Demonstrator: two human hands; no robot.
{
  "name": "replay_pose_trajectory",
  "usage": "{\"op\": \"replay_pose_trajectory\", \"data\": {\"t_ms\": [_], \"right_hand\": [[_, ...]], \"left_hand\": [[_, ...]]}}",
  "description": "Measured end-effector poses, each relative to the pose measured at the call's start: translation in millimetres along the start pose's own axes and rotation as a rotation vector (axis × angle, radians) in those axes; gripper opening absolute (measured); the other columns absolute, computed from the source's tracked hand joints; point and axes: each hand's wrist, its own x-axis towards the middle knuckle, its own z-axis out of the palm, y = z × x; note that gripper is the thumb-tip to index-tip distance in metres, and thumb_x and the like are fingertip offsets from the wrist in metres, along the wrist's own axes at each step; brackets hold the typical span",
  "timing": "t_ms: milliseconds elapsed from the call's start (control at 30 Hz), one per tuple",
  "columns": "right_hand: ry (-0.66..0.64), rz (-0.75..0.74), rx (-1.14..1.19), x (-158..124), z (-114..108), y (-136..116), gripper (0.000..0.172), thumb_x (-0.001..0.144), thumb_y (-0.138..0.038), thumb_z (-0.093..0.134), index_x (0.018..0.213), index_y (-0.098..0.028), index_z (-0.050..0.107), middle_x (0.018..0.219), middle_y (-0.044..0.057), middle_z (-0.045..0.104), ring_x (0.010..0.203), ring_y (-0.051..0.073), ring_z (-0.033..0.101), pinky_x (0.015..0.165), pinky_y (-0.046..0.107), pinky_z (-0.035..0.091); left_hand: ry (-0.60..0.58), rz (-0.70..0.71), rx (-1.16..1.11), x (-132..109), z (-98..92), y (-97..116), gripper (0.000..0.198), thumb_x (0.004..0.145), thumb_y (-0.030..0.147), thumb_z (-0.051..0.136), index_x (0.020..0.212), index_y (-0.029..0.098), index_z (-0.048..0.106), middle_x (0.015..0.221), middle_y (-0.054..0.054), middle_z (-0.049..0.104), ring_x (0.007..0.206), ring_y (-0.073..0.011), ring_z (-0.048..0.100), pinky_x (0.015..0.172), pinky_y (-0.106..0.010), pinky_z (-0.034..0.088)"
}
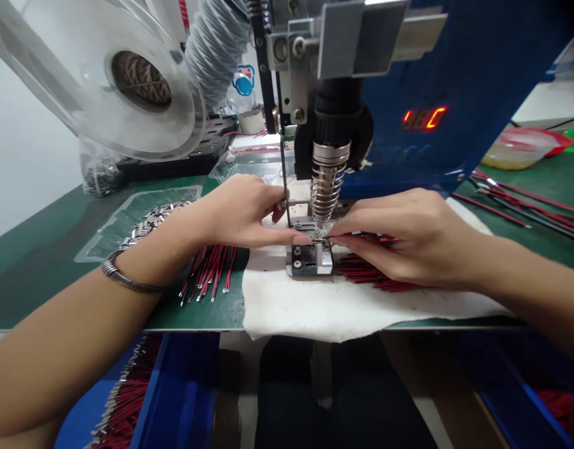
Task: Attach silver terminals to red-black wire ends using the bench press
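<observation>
In the middle stands the small metal fixture (pixel 310 259), right under the coil-wrapped tip (pixel 331 181) of the machine's black head. My left hand (pixel 242 215) reaches in from the left. Its thumb is stretched out with the tip at the fixture, and the other fingers are apart from it, partly hidden behind a thin upright rod. My right hand (pixel 399 234) comes from the right, thumb and forefinger pinched at the fixture on a thin dark wire (pixel 331 237), mostly hidden by the fingers. Below that hand lies a bundle of red and black wires (pixel 368 272).
A white cloth (pixel 282 308) lies under the fixture. More wires (pixel 214 271) and a clear tray (pixel 102 234) of metal parts are on the left. A blue machine housing (pixel 408 162) with a red display rises behind. Blue bins (pixel 184 386) sit below the table edge.
</observation>
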Motion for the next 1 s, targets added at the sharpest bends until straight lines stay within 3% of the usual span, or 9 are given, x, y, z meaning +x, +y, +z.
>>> {"op": "replay_pose_trajectory", "data": {"t_ms": [367,633,1000], "right_hand": [[0.039,0.095,-0.022,-0.5,1.8,-5.1,0.012,0.096,-0.020,0.063,0.095,-0.021,0.076,0.084,0.004,0.079,0.063,0.016,0.069,0.057,0.029,0.048],[0.048,0.064,-0.024,1.4,3.0,-6.3,0.013,0.097,-0.017,0.063,0.095,-0.018,0.075,0.082,0.004,0.079,0.063,0.015,0.069,0.057,0.028,0.049],[0.002,0.087,0.073,2.7,0.5,-4.7,0.013,0.099,-0.016,0.060,0.098,-0.020,0.073,0.089,0.004,0.077,0.071,0.016,0.070,0.064,0.028,0.052]], "left_hand": [[0.015,0.036,0.016,0.6,-1.5,0.0,0.067,0.083,0.086,0.049,0.065,0.021,0.051,0.050,0.001,0.047,0.045,-0.0129,0.038,0.052,-0.030,0.027],[0.021,0.040,0.023,-0.6,-1.5,-0.2,0.065,0.084,0.083,0.051,0.065,0.021,0.053,0.048,0.002,0.045,0.044,-0.0125,0.037,0.051,-0.030,0.027],[0.026,0.041,0.019,0.0,-1.7,-0.6,0.065,0.082,0.084,0.051,0.061,0.023,0.042,0.047,0.002,0.044,0.043,-0.0119,0.034,0.051,-0.030,0.026]]}}
